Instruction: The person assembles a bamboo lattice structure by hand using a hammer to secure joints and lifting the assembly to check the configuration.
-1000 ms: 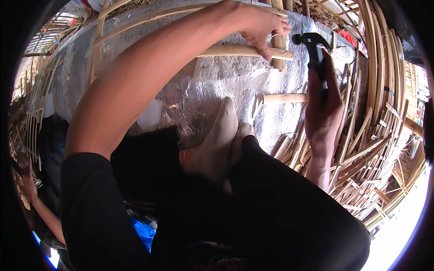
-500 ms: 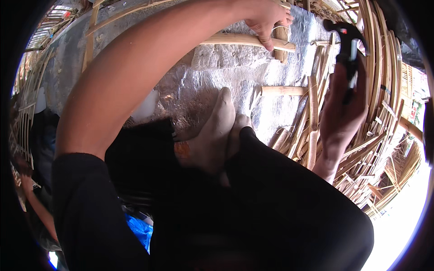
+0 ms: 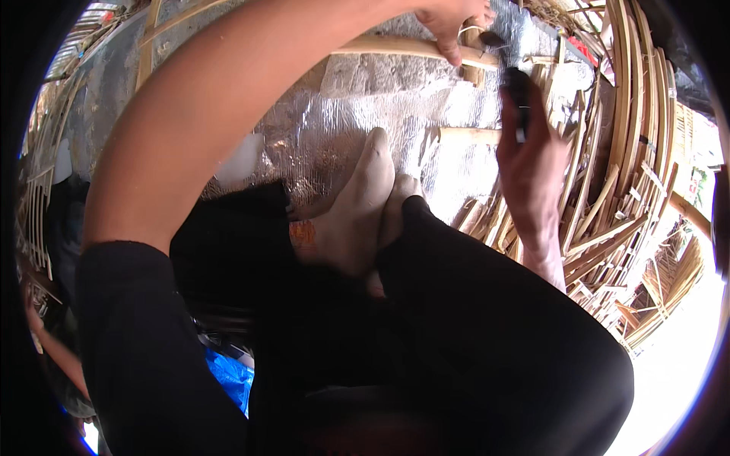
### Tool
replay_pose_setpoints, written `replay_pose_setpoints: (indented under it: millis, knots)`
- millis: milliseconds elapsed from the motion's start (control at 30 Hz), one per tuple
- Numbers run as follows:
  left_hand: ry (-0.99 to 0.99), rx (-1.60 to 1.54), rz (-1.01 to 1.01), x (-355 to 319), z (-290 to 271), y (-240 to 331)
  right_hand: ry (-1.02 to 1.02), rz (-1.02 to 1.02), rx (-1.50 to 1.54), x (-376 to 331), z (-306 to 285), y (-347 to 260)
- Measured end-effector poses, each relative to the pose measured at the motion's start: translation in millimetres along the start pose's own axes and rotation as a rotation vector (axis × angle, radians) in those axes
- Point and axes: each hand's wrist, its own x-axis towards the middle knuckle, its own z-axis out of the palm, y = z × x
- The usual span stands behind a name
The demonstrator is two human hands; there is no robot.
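Observation:
A hammer [image 3: 518, 95] with a dark head and black handle is in my right hand [image 3: 538, 167], smeared by motion. Its head is beside the end of a bamboo strip [image 3: 395, 45] lying across the far part of the floor. My left hand [image 3: 447, 24] reaches over to that same end, thumb pressed on the strip and fingers curled at its far side. A short bamboo crosspiece [image 3: 473, 74] sits under the strip there, with a thin pale loop of tie or wire by my fingers. Part of the left hand is cut off by the upper edge.
Silvery foil sheeting [image 3: 334, 137] covers the floor around my bare feet [image 3: 365, 190]. Another bamboo piece [image 3: 468, 137] lies nearer. Long split bamboo strips [image 3: 631, 114] are heaped on the right. At the left edge another person's arm [image 3: 61, 349] shows, and a blue plastic sheet [image 3: 230, 380] lies low down.
My right hand has swung the hammer left and down, from raised at the right to beside the strip's end. The left hand keeps its hold; the view has shifted slightly.

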Motion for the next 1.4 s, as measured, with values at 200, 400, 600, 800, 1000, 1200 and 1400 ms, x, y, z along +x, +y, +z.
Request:
replay_pose_setpoints:
  millis: [200,400,600,800,1000,1200,1400]
  knots:
    - [0.143,0.077,0.116,-4.0,-2.7,-13.3,0.272,0.265,0.277,6.9,-12.1,-6.7]
    - [0.296,0.097,0.039,-3.0,-8.4,18.9,0.214,0.56,0.561,24.7,2.9,14.2]
    - [0.198,0.063,-0.019,-14.1,-1.3,-6.6,0.02,0.528,0.349,29.7,-29.8,2.1]
    - [0.044,0.022,-0.022,-12.8,-23.8,14.7,0.025,0.489,0.209,18.1,-30.6,4.5]
    - [0.206,0.05,0.085,3.4,-3.8,-6.3,0.147,0.421,0.198,12.5,-12.2,-5.6]
    - [0.192,0.085,0.073,-27.4,-6.8,-15.8,0.139,0.592,0.205,23.8,-38.0,-28.7]
    - [0.015,-0.001,-0.032,-10.9,-20.1,9.8,0.17,0.603,0.246,18.0,-18.7,4.6]
